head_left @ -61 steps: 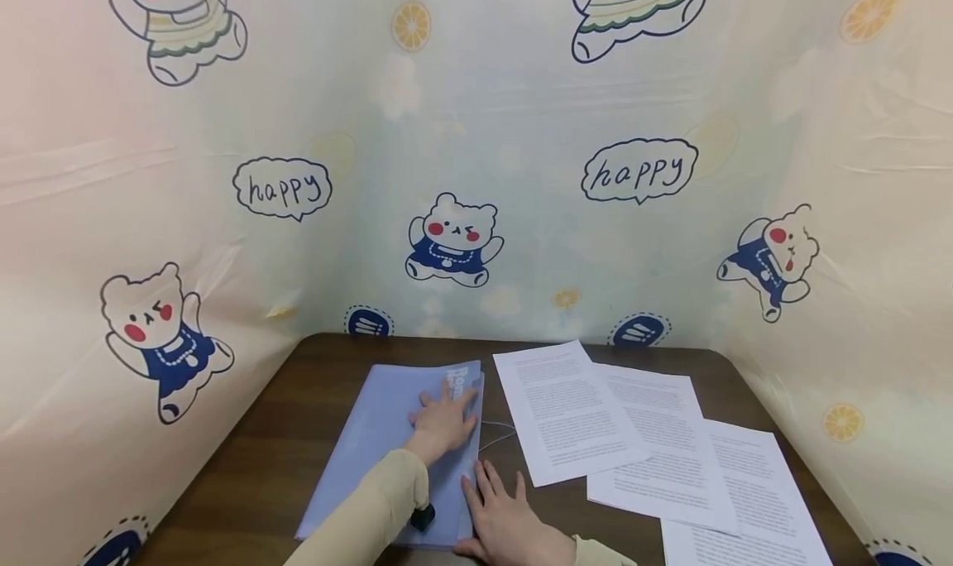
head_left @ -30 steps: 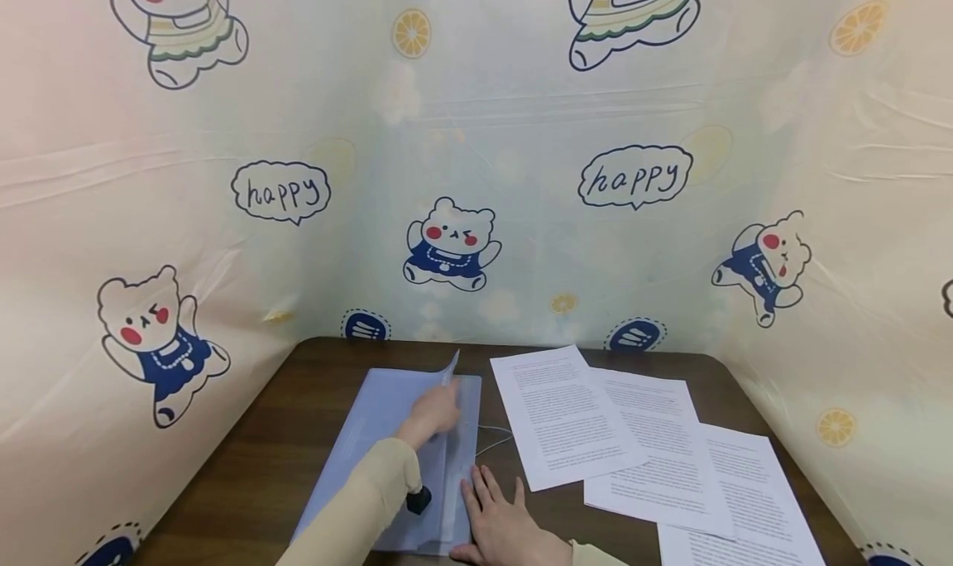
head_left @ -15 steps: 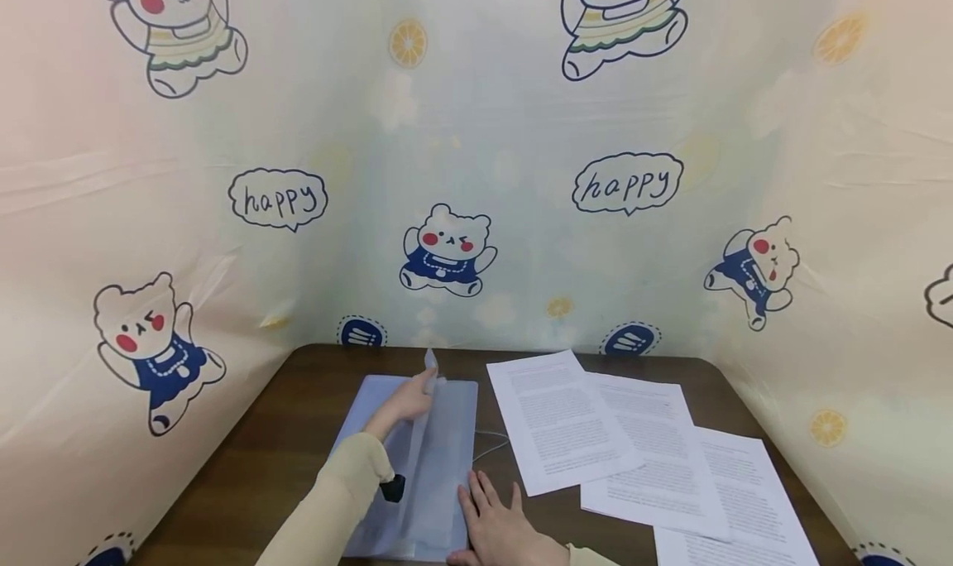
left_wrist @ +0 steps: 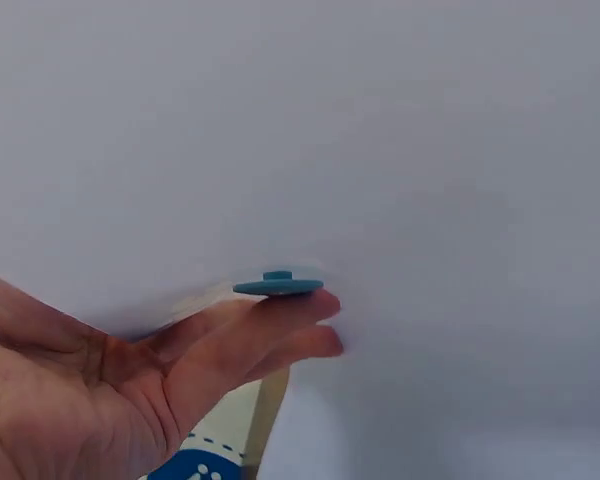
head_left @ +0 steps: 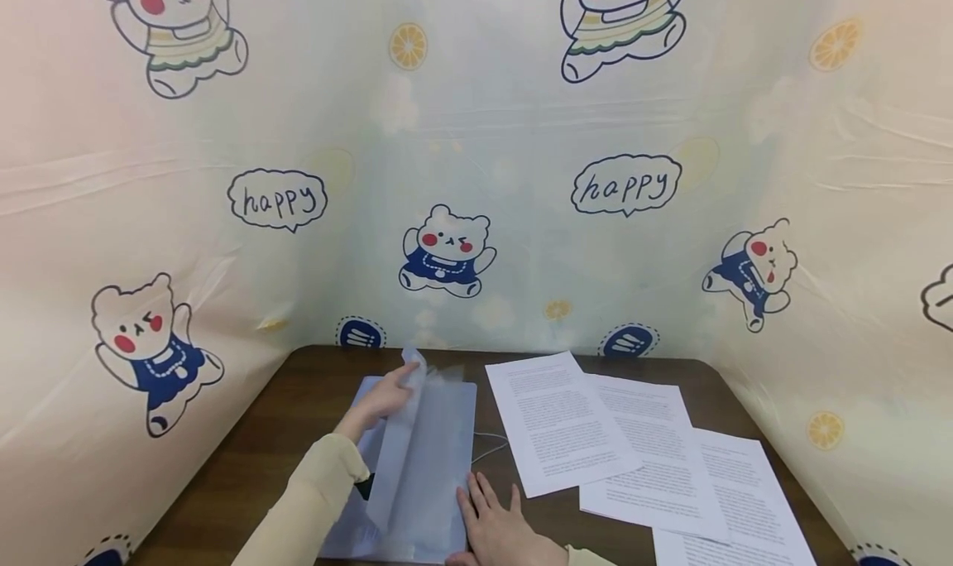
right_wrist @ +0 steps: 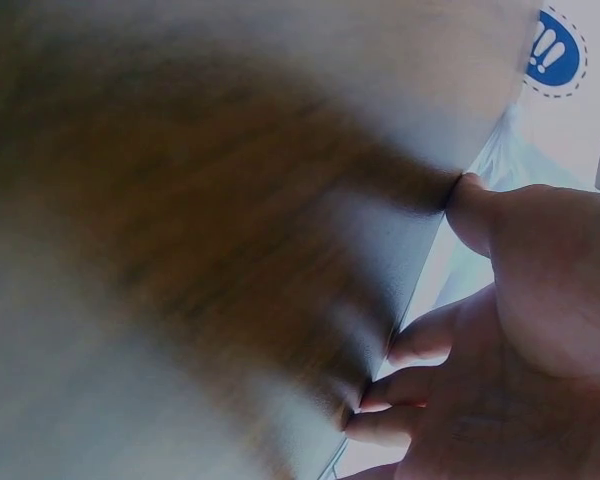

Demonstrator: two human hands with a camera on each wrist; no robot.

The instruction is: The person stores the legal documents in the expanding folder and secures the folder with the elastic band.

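Note:
A pale blue plastic folder (head_left: 442,458) lies on the dark wooden table (head_left: 298,417). My left hand (head_left: 383,398) holds the far edge of its translucent front cover (head_left: 398,450) and has it lifted and folded over to the left. In the left wrist view the fingers of my left hand (left_wrist: 180,360) sit under the cover (left_wrist: 380,150), beside a blue snap button (left_wrist: 278,286). My right hand (head_left: 495,525) lies flat with straight fingers at the folder's near right edge. In the right wrist view the fingertips of my right hand (right_wrist: 500,330) touch the folder (right_wrist: 510,160).
Three printed sheets (head_left: 558,421) (head_left: 648,458) (head_left: 737,508) lie overlapping in a row to the right of the folder. A thin white cord (head_left: 487,448) runs between the folder and the sheets. A bear-print cloth backdrop (head_left: 447,251) closes in the table on three sides.
My left hand went from lying flat on the shut folder to gripping the cover, raising it and swinging it leftward. My right hand has stayed in place.

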